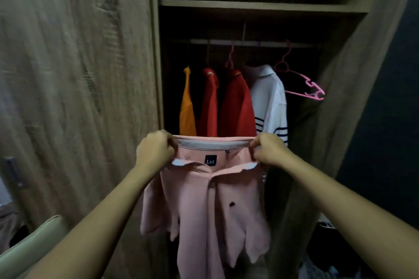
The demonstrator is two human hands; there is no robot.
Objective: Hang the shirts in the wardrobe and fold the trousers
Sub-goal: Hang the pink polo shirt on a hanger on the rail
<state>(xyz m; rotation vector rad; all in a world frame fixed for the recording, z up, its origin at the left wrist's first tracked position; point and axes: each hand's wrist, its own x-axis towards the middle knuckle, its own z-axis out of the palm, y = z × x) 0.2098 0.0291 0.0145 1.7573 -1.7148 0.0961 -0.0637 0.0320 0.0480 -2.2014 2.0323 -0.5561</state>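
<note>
Vertically hanging pink shirt [210, 206], collar [210, 144] up, left hand [154, 152] and right hand [269, 149] clutching collar

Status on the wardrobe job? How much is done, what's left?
Done: orange shirt, two red shirts and white striped shirt hang on the rail. In hand: left hand and right hand grip the pink shirt by its collar; not yet hung. Left: hang it, likely on the empty pink hanger. Trousers not in view, so folding can't be judged.
</note>
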